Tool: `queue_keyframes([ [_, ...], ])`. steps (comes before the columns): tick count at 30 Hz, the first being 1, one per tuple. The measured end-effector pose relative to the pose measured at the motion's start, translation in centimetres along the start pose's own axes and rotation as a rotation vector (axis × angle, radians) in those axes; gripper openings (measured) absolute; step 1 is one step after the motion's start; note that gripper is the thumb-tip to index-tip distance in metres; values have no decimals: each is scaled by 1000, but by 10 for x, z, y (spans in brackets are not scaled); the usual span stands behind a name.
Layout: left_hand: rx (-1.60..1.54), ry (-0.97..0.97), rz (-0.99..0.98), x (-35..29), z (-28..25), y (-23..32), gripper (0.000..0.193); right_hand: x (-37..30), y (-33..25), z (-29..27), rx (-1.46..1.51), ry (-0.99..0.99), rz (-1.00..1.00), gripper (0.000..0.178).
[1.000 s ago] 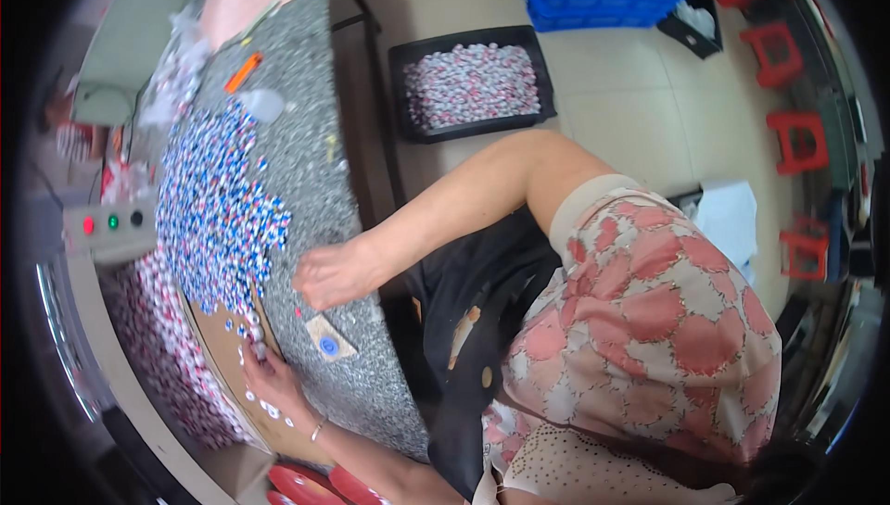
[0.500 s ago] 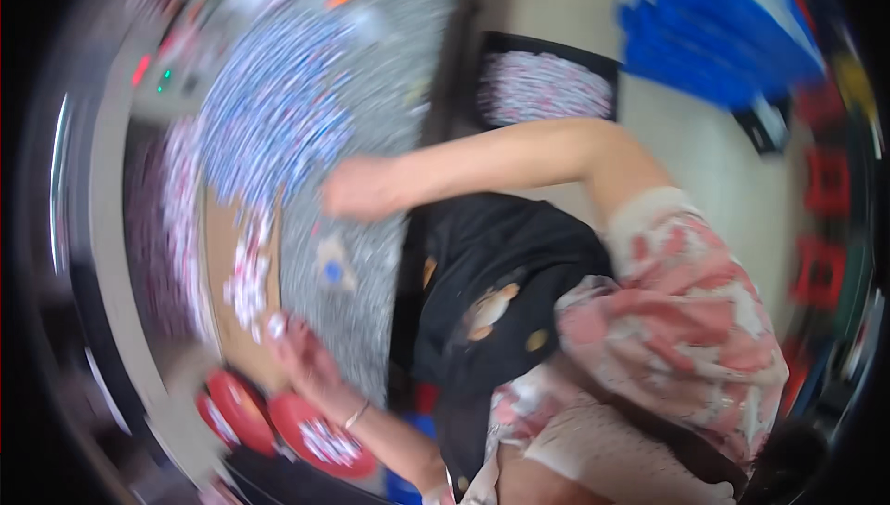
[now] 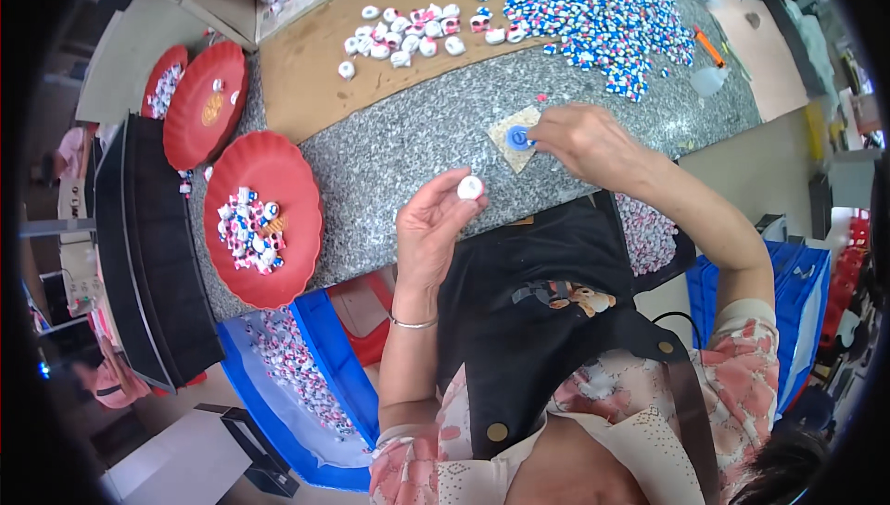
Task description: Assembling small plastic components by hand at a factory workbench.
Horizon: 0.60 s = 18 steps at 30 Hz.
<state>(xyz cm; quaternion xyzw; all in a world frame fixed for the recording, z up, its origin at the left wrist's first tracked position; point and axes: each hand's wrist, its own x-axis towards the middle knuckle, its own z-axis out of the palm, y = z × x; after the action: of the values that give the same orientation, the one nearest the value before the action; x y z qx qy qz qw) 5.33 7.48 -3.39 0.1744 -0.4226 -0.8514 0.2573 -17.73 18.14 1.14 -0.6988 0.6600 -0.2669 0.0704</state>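
Between the thumb and fingers of my left hand point(image 3: 434, 227) is a small round white piece point(image 3: 471, 188) with a pink side, held above the near edge of the grey speckled table. My right hand point(image 3: 589, 145) is pinched at the right edge of a round blue pad point(image 3: 517, 138) lying on a beige square point(image 3: 502, 149). What its fingertips hold, if anything, is too small to make out. Several larger white and pink pieces point(image 3: 408, 34) lie on a brown board point(image 3: 306, 79), beside a wide heap of small blue and white pieces point(image 3: 593, 9).
Two red scalloped plates, the nearer plate point(image 3: 306, 190) holding assembled pieces and the farther plate point(image 3: 190, 134) leaning, stand on the left. An orange-handled tool point(image 3: 709, 46) lies at the right. Below the table are a blue bin point(image 3: 250, 394) and a black tray of pieces point(image 3: 644, 232).
The view has turned and sharpened. My right hand has gone from beside the blue and white heap to the blue pad; my left, from the board's end to the table's near edge.
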Motion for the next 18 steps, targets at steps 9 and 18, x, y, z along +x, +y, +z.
queue_keyframes([
  [9, 131, 16, 65, 16, -10, 6, 38, 30, -8, 2, -299, -247, -109, 9],
  [18, 348, 83, 193, 29, -2, -12, 34, 26, -9, -3, -223, -177, -48, 9],
])
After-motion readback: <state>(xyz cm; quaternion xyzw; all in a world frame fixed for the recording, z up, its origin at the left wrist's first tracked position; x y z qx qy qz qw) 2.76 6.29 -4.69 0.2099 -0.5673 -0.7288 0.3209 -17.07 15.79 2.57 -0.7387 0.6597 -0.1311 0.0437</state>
